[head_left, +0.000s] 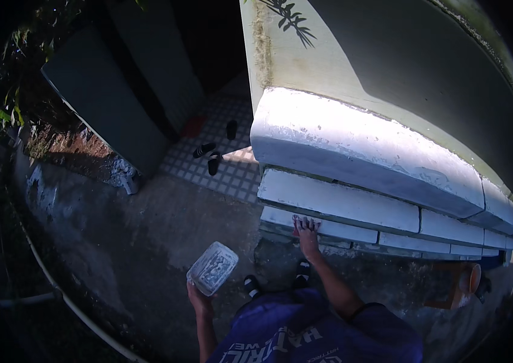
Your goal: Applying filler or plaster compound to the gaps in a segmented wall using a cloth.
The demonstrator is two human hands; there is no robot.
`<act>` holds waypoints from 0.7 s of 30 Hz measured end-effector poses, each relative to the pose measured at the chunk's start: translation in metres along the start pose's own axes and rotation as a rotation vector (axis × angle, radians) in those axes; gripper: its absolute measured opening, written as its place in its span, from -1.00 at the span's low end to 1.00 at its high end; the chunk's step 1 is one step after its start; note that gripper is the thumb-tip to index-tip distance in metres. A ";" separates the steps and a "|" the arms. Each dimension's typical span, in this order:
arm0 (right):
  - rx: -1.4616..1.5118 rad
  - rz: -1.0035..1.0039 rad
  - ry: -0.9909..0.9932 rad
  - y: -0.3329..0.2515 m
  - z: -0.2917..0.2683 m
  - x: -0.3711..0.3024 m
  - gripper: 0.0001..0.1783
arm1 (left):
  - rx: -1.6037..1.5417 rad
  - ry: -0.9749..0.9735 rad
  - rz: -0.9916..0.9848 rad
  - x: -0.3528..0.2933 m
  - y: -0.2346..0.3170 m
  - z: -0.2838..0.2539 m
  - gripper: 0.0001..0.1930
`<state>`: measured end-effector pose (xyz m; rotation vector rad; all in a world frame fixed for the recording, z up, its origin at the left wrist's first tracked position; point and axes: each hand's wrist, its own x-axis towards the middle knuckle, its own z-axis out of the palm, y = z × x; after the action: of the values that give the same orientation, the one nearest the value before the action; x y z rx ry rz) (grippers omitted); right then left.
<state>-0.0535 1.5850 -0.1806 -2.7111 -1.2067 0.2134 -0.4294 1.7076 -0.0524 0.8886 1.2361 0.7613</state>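
My left hand [199, 300] grips the lower edge of a shallow rectangular plastic tub [213, 268], held tilted over the ground. White residue coats the inside of the tub. Out in front, my right hand [309, 236] presses a small reddish pad or cloth [296, 227] against the lowest white band [353, 232] of the wall. The fingers cover most of that pad, so its exact kind is unclear. Above it run a second white band [341, 199] and a thick, sunlit white ledge [353, 145], both with patchy, scuffed surfaces.
Several dark sandals [205, 150] lie on the checkered tile floor [232, 178] at a doorway, beside a red mat [193, 126]. An orange bucket [469, 279] and a brown framed board [443, 284] are at the right. A pale pipe [81, 313] crosses the lower left.
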 end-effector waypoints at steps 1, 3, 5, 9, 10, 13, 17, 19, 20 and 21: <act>-0.204 -0.147 0.255 0.001 0.015 -0.012 -0.38 | 0.003 -0.007 0.000 0.002 0.002 0.001 -0.31; -0.172 -0.162 0.153 -0.011 0.013 -0.031 -0.36 | 0.030 0.052 -0.036 0.000 0.002 -0.001 -0.28; 0.208 -0.281 -0.076 -0.012 0.012 -0.038 -0.34 | 0.012 0.060 -0.033 -0.003 0.000 0.000 -0.28; 0.087 -0.309 0.209 -0.038 -0.029 -0.007 -0.43 | -0.023 0.067 -0.031 -0.007 -0.003 -0.007 -0.27; 0.085 -0.280 0.233 -0.033 -0.026 0.009 -0.44 | -0.024 0.059 -0.031 -0.006 -0.002 -0.005 -0.27; -0.042 -0.104 0.167 -0.010 0.030 0.042 -0.48 | -0.005 0.014 -0.057 -0.002 0.001 0.008 -0.27; -0.218 -0.123 0.184 -0.050 0.023 0.014 -0.55 | 0.003 0.028 -0.015 -0.003 -0.002 -0.010 -0.31; -0.037 -0.266 0.032 -0.052 0.019 0.003 -0.62 | 0.007 0.043 -0.005 -0.005 -0.006 -0.014 -0.27; 0.274 -0.186 -0.087 -0.052 0.016 0.009 -0.70 | -0.001 0.062 0.001 -0.007 -0.009 -0.016 -0.27; 0.270 -0.190 -0.088 -0.054 0.011 0.017 -0.70 | -0.009 0.078 0.005 -0.010 -0.011 -0.015 -0.27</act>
<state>-0.0833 1.6336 -0.1808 -2.3637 -1.3420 0.4398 -0.4457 1.6964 -0.0588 0.8614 1.2987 0.8111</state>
